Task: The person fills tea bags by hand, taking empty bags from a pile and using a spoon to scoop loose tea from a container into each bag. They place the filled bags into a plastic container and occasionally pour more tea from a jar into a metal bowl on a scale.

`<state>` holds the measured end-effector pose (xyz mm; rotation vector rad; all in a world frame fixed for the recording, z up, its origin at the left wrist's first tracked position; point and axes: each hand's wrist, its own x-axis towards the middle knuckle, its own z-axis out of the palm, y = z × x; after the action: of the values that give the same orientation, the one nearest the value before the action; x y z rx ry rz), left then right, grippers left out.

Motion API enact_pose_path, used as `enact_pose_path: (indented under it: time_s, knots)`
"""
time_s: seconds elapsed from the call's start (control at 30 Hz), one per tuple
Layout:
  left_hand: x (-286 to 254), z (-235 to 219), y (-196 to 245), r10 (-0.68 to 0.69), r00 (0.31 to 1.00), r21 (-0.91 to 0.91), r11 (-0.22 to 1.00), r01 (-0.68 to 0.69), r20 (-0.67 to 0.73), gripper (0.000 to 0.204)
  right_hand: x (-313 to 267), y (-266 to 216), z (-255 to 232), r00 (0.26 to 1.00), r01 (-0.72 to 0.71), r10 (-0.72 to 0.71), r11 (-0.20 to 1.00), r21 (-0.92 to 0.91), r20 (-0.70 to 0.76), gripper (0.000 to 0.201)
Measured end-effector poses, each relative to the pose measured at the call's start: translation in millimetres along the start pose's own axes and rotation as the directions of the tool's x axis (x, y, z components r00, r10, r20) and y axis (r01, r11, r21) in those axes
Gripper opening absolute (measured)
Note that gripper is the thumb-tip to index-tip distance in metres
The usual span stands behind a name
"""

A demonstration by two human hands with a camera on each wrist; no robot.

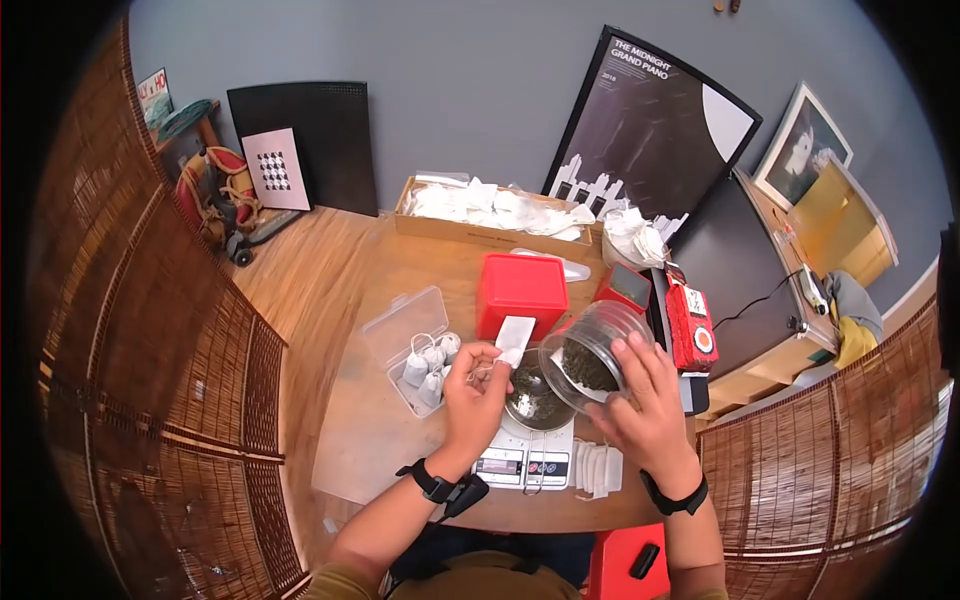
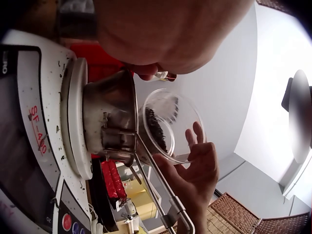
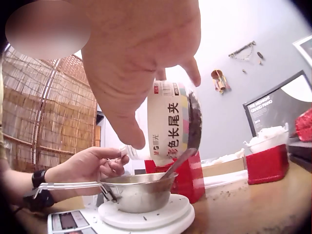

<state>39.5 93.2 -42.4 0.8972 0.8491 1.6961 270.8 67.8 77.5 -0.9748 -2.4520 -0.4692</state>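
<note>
My left hand (image 1: 475, 400) pinches a small white tea bag (image 1: 514, 338) near the front of the red canister. With my right hand (image 1: 648, 410) I grip a clear plastic jar (image 3: 168, 122), tilted on its side over a metal pan. Dark loose tea leaves (image 1: 590, 367) lie inside the jar, toward its lower side. The metal pan (image 3: 141, 195) sits on the round white platform of a kitchen scale (image 1: 502, 470), its wire handle toward me. More leaves lie in the pan, and a spoon (image 3: 181, 162) leans on its rim.
Left of the pan, an open plastic box (image 1: 404, 388) holds several filled tea bags. Flat white bags (image 1: 599, 470) lie right of the scale. Behind stand a red canister (image 1: 522, 285), a cardboard box (image 1: 490, 237) of white bags, and a red packet (image 1: 692, 330).
</note>
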Motion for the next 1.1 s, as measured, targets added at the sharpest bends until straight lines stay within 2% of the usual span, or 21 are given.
enact_pose_path:
  time_s: [0.13,0.2,0.33,0.5,0.63,0.7,0.8,0.93,1.1]
  knots:
    - [1.2,-0.2,0.4,0.023,1.0,0.002,1.0,-0.023,0.002,0.013,-1.2,-4.6,6.5,1.0,-0.006,0.006,0.999,-0.045,0.001,0.033]
    - [0.5,0.4,1.8,-0.001,1.0,-0.001,1.0,0.001,0.004,0.013,-3.8,-6.8,9.7,0.996,-0.034,0.028,0.998,-0.061,-0.087,0.029]
    - [-0.3,-1.3,1.2,-0.013,1.0,0.003,1.0,0.013,0.01,0.014,-2.2,-11.1,8.5,1.0,-0.005,0.006,0.994,-0.107,0.007,0.023]
    - [0.3,-2.6,2.3,-0.05,0.999,-0.013,0.999,0.05,0.02,0.014,-9.8,-10.7,17.8,0.993,-0.018,-0.002,0.985,-0.174,-0.114,0.015]
    - [0.3,-2.1,3.1,-0.033,0.999,0.002,0.999,0.033,0.022,0.014,-8.0,-13.6,12.8,1.0,0.007,-0.009,0.982,-0.189,-0.007,0.013]
    - [1.1,-2.9,1.0,-0.048,0.999,-0.001,0.999,0.048,0.02,0.014,-10.9,-14.0,16.3,0.996,-0.024,0.006,0.98,-0.199,-0.089,0.013]
    - [1.6,-2.4,-1.9,-0.008,1.0,0.025,1.0,0.007,0.028,0.013,-11.6,-15.2,15.8,0.993,-0.012,-0.015,0.976,-0.219,-0.118,0.014]
    - [1.6,-1.4,-2.0,-0.002,1.0,0.019,1.0,0.002,0.024,0.013,-10.5,-17.3,13.3,1.0,-0.022,0.02,0.979,-0.205,-0.009,0.016]
    - [1.5,-1.4,-2.8,-0.014,1.0,0.004,1.0,0.013,0.019,0.014,-15.4,-17.4,19.1,0.988,-0.08,0.048,0.974,-0.214,-0.148,0.018]
